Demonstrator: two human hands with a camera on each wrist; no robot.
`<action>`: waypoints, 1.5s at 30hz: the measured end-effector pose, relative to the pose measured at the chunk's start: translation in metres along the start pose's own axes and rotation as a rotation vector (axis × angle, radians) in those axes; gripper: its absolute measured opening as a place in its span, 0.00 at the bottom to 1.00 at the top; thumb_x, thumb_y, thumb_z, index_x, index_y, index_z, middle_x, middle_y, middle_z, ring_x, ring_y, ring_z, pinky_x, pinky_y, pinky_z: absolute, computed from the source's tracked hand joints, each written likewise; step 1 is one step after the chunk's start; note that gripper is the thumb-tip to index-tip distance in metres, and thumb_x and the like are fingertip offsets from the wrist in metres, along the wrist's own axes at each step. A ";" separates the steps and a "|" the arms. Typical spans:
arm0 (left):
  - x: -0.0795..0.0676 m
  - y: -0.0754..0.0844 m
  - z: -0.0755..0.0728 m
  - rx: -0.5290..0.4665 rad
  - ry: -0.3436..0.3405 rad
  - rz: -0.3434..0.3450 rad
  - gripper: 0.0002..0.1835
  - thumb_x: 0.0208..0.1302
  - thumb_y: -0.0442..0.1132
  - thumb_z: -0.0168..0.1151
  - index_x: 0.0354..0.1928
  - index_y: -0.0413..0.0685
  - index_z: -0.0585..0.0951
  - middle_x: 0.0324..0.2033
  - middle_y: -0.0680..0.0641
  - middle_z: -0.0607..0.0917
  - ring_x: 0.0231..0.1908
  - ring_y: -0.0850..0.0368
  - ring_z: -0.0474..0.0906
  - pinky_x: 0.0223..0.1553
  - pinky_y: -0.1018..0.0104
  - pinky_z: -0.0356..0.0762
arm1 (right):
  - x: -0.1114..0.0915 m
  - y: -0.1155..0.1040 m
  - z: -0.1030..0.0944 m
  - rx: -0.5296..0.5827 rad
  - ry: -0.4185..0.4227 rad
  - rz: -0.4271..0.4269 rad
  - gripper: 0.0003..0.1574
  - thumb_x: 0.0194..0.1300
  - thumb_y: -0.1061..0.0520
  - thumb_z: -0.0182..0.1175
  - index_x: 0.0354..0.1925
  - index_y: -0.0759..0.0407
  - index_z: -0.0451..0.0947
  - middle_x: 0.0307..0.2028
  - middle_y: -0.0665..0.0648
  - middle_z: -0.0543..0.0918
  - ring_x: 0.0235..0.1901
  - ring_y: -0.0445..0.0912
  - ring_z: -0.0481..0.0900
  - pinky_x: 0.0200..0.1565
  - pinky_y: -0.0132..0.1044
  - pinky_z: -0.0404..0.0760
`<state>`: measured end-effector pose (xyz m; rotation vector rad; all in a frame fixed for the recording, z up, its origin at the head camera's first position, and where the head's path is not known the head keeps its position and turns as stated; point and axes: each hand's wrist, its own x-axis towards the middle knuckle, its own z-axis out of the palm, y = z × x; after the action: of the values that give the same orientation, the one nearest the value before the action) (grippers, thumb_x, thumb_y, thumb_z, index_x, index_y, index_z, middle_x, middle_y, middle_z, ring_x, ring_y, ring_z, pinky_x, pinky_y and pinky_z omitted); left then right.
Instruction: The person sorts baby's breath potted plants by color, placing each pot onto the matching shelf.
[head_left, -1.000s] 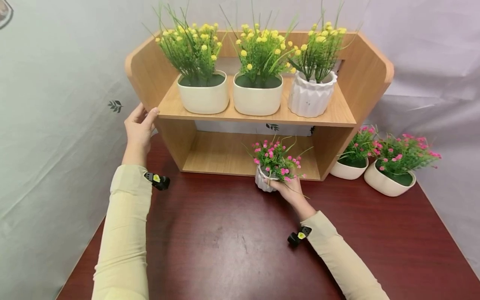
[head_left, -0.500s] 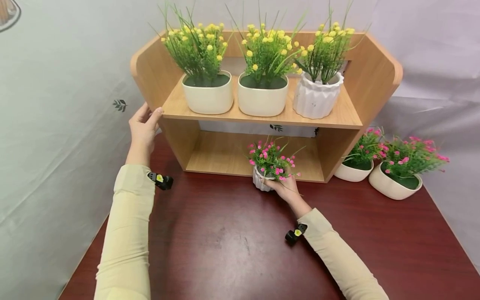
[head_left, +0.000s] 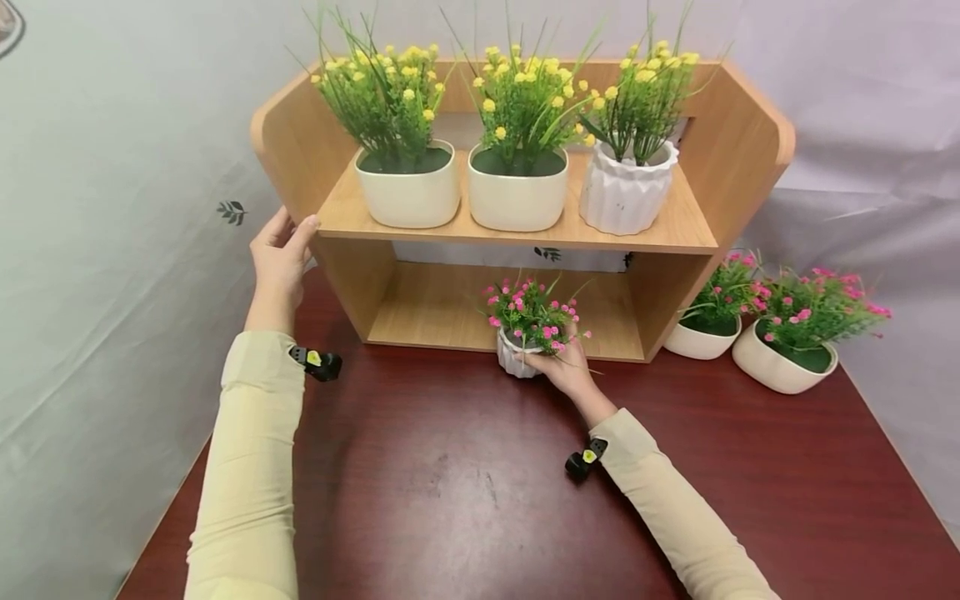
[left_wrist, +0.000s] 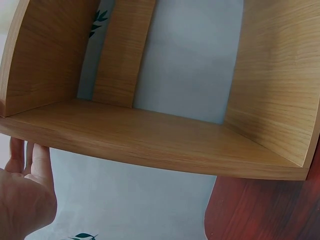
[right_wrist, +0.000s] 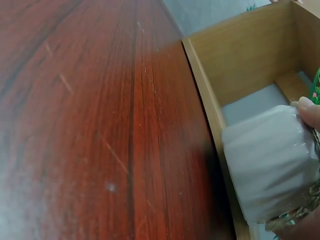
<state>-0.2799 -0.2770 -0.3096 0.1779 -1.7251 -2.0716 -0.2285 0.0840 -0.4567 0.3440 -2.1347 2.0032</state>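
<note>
My right hand (head_left: 566,367) grips a small white ribbed flowerpot (head_left: 516,357) with pink flowers (head_left: 528,310) and green leaves. It is at the front edge of the lower compartment of a wooden two-tier shelf (head_left: 450,310). The right wrist view has the white pot (right_wrist: 272,162) close up against the wooden edge, with a fingertip (right_wrist: 306,103) at its rim and most of the hand out of frame. My left hand (head_left: 277,262) touches the shelf's left side panel near the upper board. In the left wrist view the fingers (left_wrist: 42,167) meet that panel's outer side.
On the upper board stand two cream oval pots (head_left: 407,196) (head_left: 517,200) and one white ribbed pot (head_left: 626,196), all with yellow flowers. Right of the shelf, two cream pots (head_left: 701,340) (head_left: 783,367) with pink flowers sit on the dark red table (head_left: 420,500). A pale cloth hangs behind.
My right hand has carried the ribbed pot a little to the left along the lower shelf's front edge. The left hand stays at the side panel.
</note>
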 end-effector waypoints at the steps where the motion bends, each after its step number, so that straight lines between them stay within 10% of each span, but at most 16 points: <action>1: 0.000 0.000 -0.001 0.003 0.003 -0.003 0.24 0.60 0.35 0.66 0.59 0.58 0.78 0.60 0.48 0.77 0.60 0.54 0.72 0.66 0.55 0.65 | 0.001 0.004 0.000 0.028 -0.005 -0.005 0.49 0.37 0.81 0.69 0.58 0.74 0.61 0.52 0.62 0.77 0.49 0.30 0.72 0.55 0.23 0.69; 12: -0.002 -0.001 -0.002 -0.038 0.014 -0.037 0.26 0.59 0.34 0.65 0.61 0.57 0.76 0.59 0.47 0.77 0.58 0.55 0.73 0.66 0.56 0.64 | 0.004 0.008 0.000 -0.385 0.079 -0.173 0.39 0.33 0.62 0.79 0.48 0.67 0.78 0.48 0.68 0.80 0.52 0.63 0.66 0.57 0.54 0.58; 45: -0.002 0.001 -0.001 0.033 0.014 -0.010 0.25 0.60 0.36 0.65 0.61 0.57 0.76 0.59 0.46 0.77 0.58 0.54 0.72 0.66 0.54 0.65 | 0.015 0.007 0.050 -0.032 0.076 0.145 0.39 0.48 0.70 0.70 0.58 0.73 0.64 0.53 0.73 0.76 0.53 0.57 0.76 0.54 0.44 0.78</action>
<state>-0.2775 -0.2775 -0.3094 0.2107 -1.7545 -2.0456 -0.2436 0.0342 -0.4620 0.1092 -2.1996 2.0190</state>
